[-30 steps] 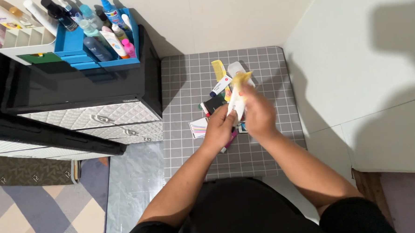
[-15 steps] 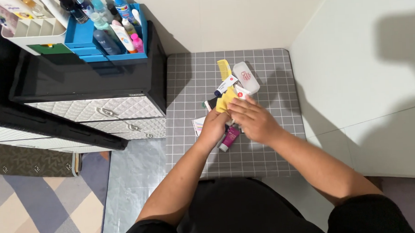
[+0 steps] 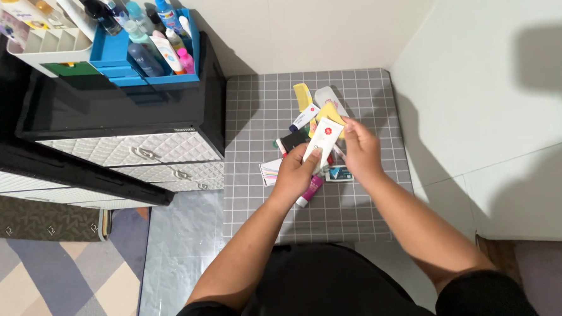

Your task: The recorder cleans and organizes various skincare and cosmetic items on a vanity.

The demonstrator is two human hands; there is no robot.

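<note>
Mid-frame, the left hand [image 3: 294, 174] grips a white tube [image 3: 322, 139]; the right hand [image 3: 360, 151] pinches its yellow cloth [image 3: 331, 113], half hiding the pile [image 3: 307, 176] beneath.

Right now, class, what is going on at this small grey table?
A person leans over a grey checked table holding a flat white tube with a red mark. The left hand grips its lower end, and the right hand pinches a yellow cloth at its top. Beneath lies a pile: a yellow comb, a small white tube with a blue cap, a magenta tube. A blue organiser of bottles tops the black cabinet.
</note>
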